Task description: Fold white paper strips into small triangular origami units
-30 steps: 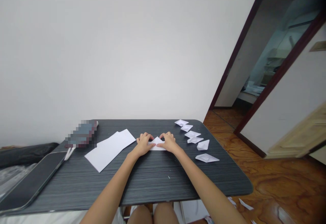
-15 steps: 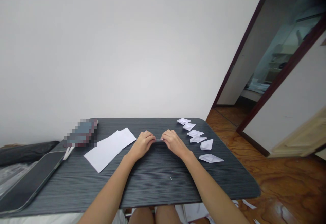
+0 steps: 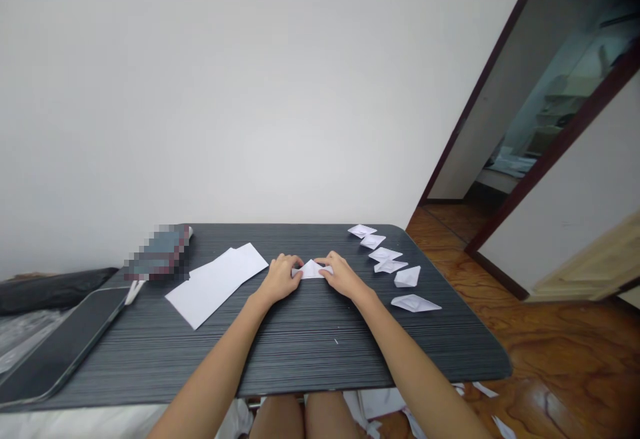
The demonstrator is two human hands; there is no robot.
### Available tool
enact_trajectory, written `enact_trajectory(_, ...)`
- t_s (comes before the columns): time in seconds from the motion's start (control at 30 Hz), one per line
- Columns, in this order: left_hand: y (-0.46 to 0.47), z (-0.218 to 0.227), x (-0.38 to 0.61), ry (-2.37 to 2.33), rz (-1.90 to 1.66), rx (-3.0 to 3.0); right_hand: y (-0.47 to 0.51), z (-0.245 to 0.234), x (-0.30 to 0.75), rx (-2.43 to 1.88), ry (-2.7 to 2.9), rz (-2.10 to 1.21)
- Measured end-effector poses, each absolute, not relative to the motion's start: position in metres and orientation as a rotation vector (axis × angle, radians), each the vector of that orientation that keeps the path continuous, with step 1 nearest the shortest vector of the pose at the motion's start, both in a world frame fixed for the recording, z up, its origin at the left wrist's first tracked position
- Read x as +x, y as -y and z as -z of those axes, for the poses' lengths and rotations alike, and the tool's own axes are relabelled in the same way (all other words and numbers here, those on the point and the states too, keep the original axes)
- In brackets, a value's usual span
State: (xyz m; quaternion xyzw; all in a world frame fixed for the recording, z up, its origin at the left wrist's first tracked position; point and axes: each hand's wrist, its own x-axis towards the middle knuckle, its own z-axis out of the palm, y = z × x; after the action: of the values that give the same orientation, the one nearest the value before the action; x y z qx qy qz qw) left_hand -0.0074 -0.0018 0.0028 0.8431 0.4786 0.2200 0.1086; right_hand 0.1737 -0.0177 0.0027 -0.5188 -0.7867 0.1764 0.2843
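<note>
A small folded white paper (image 3: pixel 313 270) with a pointed top sits between my hands at the middle of the dark table. My left hand (image 3: pixel 283 277) pinches its left end, thumb in front and fingers behind. At the other end, my right hand (image 3: pixel 342 274) grips the paper the same way. Off to the right stand several folded paper boats (image 3: pixel 415 303) in a slanting row. Flat white paper sheets (image 3: pixel 217 284) lie overlapping to the left of my left hand.
The dark wood-grain table (image 3: pixel 310 352) meets a white wall. A blurred-out item (image 3: pixel 159 252) rests at its back left, beside a dark flat panel (image 3: pixel 65 346) with a white strap. Paper scraps (image 3: pixel 485 390) litter the wooden floor at right.
The paper showed only a thin edge between my hands before; now its pointed face shows. My fingers have shifted on its ends. The view has tilted slightly.
</note>
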Motion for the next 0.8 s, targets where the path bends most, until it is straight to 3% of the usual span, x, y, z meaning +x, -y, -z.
enact_trajectory(0.47, 0.003, 0.001, -0.01, -1.189, -0.741, 2.516, 0.027, -0.004, 0.169, -1.516, 2.047, -0.428)
enact_trajectory(0.8, 0.01, -0.008, -0.013, -1.014, -0.797, 2.61, 0.031, -0.009, 0.171, -1.219, 2.22, -0.277)
